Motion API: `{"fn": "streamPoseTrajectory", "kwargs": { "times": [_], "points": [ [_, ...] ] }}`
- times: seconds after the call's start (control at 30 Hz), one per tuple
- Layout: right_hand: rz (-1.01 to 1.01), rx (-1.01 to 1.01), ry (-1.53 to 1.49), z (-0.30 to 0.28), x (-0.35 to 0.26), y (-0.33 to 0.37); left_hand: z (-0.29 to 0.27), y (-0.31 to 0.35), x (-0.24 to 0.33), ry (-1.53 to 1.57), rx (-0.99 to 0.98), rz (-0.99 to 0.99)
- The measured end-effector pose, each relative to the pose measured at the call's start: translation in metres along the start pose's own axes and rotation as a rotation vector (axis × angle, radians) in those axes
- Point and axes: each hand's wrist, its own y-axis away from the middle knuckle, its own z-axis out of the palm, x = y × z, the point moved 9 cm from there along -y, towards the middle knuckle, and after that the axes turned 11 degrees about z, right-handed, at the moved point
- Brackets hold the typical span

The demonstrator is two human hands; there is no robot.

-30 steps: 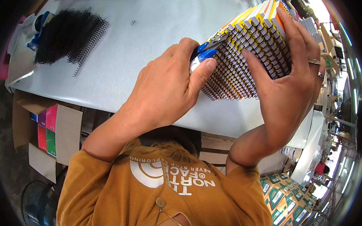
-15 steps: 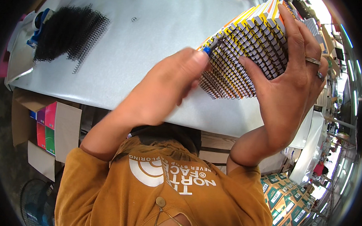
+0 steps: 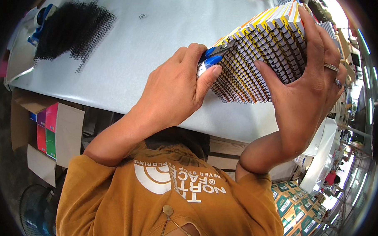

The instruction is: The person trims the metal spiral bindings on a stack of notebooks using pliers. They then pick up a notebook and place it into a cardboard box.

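Blue-handled pliers are gripped in my left hand, its fingers wrapped round the handles. Their metal jaws lie at the coil ends along the upper left edge of a stack of spiral notebooks. The notebooks stand packed together, dark wire coils facing me, with white, yellow and orange page edges showing on top. Spread around the stack's right part, my right hand has its thumb against the coils and its fingers along the far right side. Rings show on two of its fingers.
A heap of loose black spiral coils lies on the pale table at the left, near a blue and white object. A small coil scrap is farther back. Below the table are an opened carton and a fan.
My left hand has turned and drawn slightly back, so the pliers' blue handles now show, opened apart. The right hand keeps its hold on the notebooks.
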Motion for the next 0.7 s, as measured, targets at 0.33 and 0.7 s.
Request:
{"fn": "streamPoseTrajectory", "kwargs": {
  "times": [0.33, 0.7],
  "points": [
    [-0.037, -0.008, 0.083, -0.001, -0.003, 0.001, 0.004, 0.001, -0.006, -0.014, -0.001, 0.000],
    [-0.056, -0.025, 0.072, 0.002, 0.002, 0.003, 0.046, 0.008, -0.026, 1.584, -0.357, -0.328]
  ]
}}
